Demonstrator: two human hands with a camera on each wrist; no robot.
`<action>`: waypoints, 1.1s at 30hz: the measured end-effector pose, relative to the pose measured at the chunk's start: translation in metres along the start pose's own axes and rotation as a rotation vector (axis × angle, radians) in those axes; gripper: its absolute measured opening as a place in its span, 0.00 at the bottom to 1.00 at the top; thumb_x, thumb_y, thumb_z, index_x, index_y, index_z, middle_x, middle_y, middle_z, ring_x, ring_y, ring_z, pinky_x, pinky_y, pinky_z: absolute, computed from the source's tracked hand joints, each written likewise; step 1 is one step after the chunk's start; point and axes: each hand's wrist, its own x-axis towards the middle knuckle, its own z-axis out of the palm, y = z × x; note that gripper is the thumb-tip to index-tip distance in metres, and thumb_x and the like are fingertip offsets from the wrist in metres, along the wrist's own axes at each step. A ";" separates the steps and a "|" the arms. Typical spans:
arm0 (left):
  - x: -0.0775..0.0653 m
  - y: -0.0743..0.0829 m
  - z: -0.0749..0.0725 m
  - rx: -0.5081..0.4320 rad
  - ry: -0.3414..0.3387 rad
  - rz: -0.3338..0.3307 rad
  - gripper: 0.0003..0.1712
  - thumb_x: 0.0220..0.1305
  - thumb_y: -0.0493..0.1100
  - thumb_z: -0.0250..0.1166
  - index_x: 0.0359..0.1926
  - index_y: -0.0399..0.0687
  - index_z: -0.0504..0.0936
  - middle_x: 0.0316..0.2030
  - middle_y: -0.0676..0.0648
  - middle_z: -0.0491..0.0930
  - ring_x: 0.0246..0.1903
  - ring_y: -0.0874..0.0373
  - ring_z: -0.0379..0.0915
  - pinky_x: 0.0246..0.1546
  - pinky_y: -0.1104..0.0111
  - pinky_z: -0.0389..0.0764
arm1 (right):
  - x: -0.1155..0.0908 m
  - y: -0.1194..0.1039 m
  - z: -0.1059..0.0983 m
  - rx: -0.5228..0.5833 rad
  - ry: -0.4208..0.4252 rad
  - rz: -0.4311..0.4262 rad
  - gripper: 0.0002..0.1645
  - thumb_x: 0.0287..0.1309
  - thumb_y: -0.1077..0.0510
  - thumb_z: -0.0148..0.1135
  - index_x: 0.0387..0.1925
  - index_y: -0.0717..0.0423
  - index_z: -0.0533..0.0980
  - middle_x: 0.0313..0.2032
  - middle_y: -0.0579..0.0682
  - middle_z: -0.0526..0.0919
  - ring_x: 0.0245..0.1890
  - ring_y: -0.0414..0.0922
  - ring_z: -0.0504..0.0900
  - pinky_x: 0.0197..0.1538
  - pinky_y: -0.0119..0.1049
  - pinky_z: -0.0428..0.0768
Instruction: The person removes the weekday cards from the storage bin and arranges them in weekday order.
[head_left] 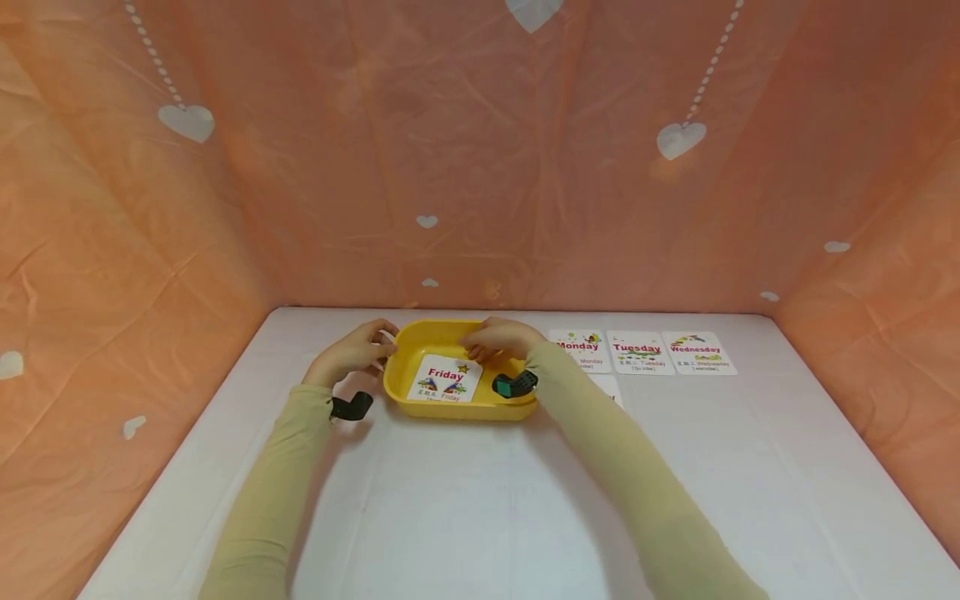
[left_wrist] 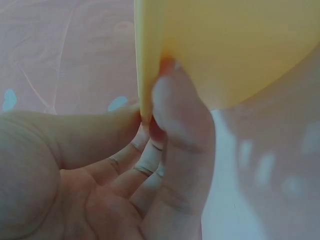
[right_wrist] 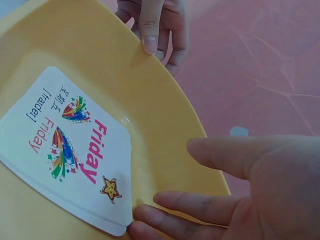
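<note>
A yellow plastic basin stands near the back of the white table, left of the middle. My left hand pinches its left rim between thumb and fingers, as the left wrist view shows close up. Inside the basin lies a white Friday card; in the right wrist view another edge shows beneath that card. My right hand reaches over the basin's right part with thumb and fingers apart. Its fingertips are at the card's corner; whether they touch it I cannot tell.
Right of the basin a Monday card, a Tuesday card and a Wednesday card lie in a row. Below Monday, another card is partly hidden by my right sleeve. Orange cloth with hearts hangs behind and beside the table.
</note>
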 end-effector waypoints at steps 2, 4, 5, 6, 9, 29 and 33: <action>0.000 0.000 0.000 0.001 0.002 -0.001 0.21 0.72 0.37 0.51 0.62 0.34 0.62 0.45 0.34 0.71 0.34 0.49 0.75 0.33 0.63 0.82 | 0.001 0.000 0.000 0.002 -0.003 0.009 0.25 0.64 0.49 0.57 0.49 0.69 0.75 0.46 0.61 0.80 0.48 0.53 0.78 0.53 0.43 0.76; 0.000 0.000 0.000 0.000 0.003 -0.005 0.21 0.72 0.37 0.51 0.62 0.35 0.62 0.45 0.34 0.72 0.34 0.49 0.75 0.33 0.63 0.82 | 0.001 0.000 0.000 0.008 -0.007 0.018 0.25 0.64 0.49 0.57 0.49 0.69 0.75 0.46 0.60 0.80 0.47 0.52 0.78 0.52 0.42 0.76; 0.000 0.000 0.000 0.001 0.003 -0.006 0.21 0.72 0.38 0.51 0.62 0.35 0.62 0.44 0.34 0.72 0.34 0.49 0.75 0.33 0.63 0.82 | 0.001 0.001 0.000 0.011 -0.007 0.021 0.25 0.64 0.49 0.57 0.49 0.69 0.75 0.46 0.60 0.80 0.46 0.52 0.78 0.52 0.41 0.76; 0.000 -0.001 0.000 0.002 0.002 -0.006 0.21 0.72 0.38 0.51 0.62 0.35 0.62 0.44 0.35 0.72 0.34 0.49 0.75 0.33 0.63 0.82 | 0.002 0.001 0.000 0.011 -0.008 0.025 0.25 0.64 0.49 0.57 0.49 0.68 0.75 0.45 0.60 0.80 0.46 0.51 0.78 0.51 0.41 0.77; -0.001 -0.001 0.000 0.002 0.001 -0.004 0.21 0.72 0.38 0.51 0.62 0.35 0.62 0.44 0.35 0.72 0.34 0.50 0.75 0.33 0.63 0.82 | 0.003 0.001 0.001 0.010 -0.010 0.035 0.24 0.65 0.49 0.57 0.49 0.67 0.75 0.45 0.59 0.80 0.46 0.50 0.78 0.50 0.40 0.77; -0.003 0.002 0.001 0.010 0.012 -0.010 0.21 0.72 0.38 0.51 0.62 0.36 0.62 0.45 0.35 0.72 0.35 0.48 0.75 0.35 0.63 0.82 | 0.003 0.001 0.003 0.049 -0.004 0.074 0.25 0.63 0.49 0.59 0.51 0.66 0.74 0.45 0.59 0.80 0.44 0.50 0.80 0.50 0.41 0.79; -0.002 0.001 0.001 0.007 0.009 -0.006 0.21 0.72 0.38 0.52 0.62 0.36 0.62 0.44 0.36 0.72 0.34 0.48 0.75 0.34 0.62 0.82 | 0.002 0.001 0.003 0.067 -0.007 0.080 0.25 0.63 0.50 0.59 0.51 0.67 0.74 0.44 0.60 0.80 0.42 0.50 0.79 0.50 0.42 0.79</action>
